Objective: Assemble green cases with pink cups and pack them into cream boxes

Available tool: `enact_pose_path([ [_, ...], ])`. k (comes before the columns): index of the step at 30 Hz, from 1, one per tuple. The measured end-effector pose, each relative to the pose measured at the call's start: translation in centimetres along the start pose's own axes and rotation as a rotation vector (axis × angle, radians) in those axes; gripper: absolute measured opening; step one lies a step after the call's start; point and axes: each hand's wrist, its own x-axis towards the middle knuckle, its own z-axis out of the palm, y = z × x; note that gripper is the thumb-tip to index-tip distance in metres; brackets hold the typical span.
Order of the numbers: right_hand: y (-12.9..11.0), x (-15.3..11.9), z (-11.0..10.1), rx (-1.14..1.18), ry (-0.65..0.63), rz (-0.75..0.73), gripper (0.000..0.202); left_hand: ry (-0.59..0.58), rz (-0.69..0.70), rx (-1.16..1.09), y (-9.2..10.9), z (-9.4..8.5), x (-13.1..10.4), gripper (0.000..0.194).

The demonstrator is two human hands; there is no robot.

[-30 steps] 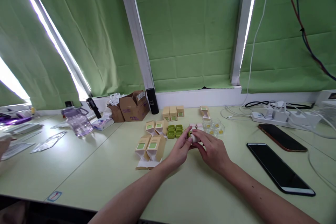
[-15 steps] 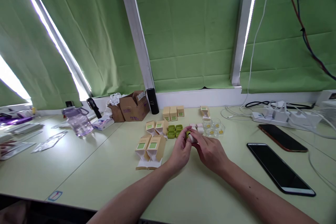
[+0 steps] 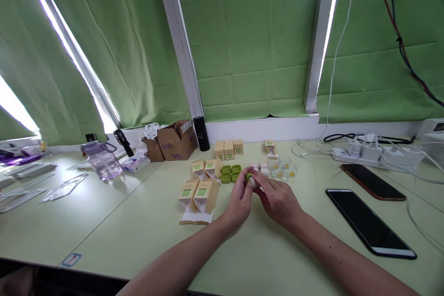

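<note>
Both hands meet over the middle of the table. My left hand point(image 3: 242, 196) is closed around a small green cup point(image 3: 248, 177), mostly hidden by fingers. My right hand point(image 3: 281, 200) pinches a whitish-pink cylinder point(image 3: 254, 184) pressed against the green cup. How far one sits inside the other, I cannot tell. Several square green cups point(image 3: 231, 172) stand grouped just left of the fingertips. Behind the right hand are more pale pink cylinders point(image 3: 264, 169) and several clear plastic cups point(image 3: 282, 169) with yellow spots. Kraft-paper boxes point(image 3: 200, 193) with green labels, flaps open, lie to the left.
More small kraft boxes point(image 3: 229, 149) stand at the back, and one open box point(image 3: 271, 148) lies behind the clear cups. Two phones point(image 3: 369, 222) and a power strip point(image 3: 374, 157) with cables lie right. Leftward are a cardboard carton point(image 3: 177, 143), a black cylinder point(image 3: 201, 134) and a purple water bottle point(image 3: 104, 161).
My two hands stay joined at the same spot, with only a very slight shift of the fingers on the pieces. At the far left, another person's hand has left the view.
</note>
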Motion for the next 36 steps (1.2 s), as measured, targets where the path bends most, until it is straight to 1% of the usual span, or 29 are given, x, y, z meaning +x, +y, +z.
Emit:
enact_pose_path([
  [4, 0.2, -0.3, 0.1, 0.017, -0.003, 0.025, 0.041, -0.084, -0.043, -0.048, -0.1, -0.3, 0.0, 0.069],
  [6, 0.3, -0.4, 0.1, 0.022, -0.011, 0.035, 0.042, -0.089, -0.034, -0.05, -0.4, -0.3, 0.1, 0.075],
  [10, 0.4, -0.5, 0.2, 0.058, 0.001, 0.034, 0.042, -0.062, -0.041, -0.076, -1.0, -0.3, 0.4, 0.073],
  [15, 0.3, -0.6, 0.3, 0.122, 0.005, 0.064, 0.046, -0.088, -0.099, -0.122, -0.8, -0.6, 0.6, 0.076],
  [23, 0.4, -0.6, 0.5, 0.152, 0.029, 0.086, 0.039, -0.086, -0.074, -0.124, -0.4, -0.6, 0.6, 0.07],
  [31, 0.4, -0.6, 0.6, 0.154, 0.058, 0.077, 0.038, -0.089, -0.051, -0.139, -0.4, -0.6, 0.6, 0.067],
  [36, 0.3, -0.5, 0.5, 0.187, 0.039, 0.099, 0.04, -0.077, -0.044, -0.133, -0.5, -0.7, 0.7, 0.068],
])
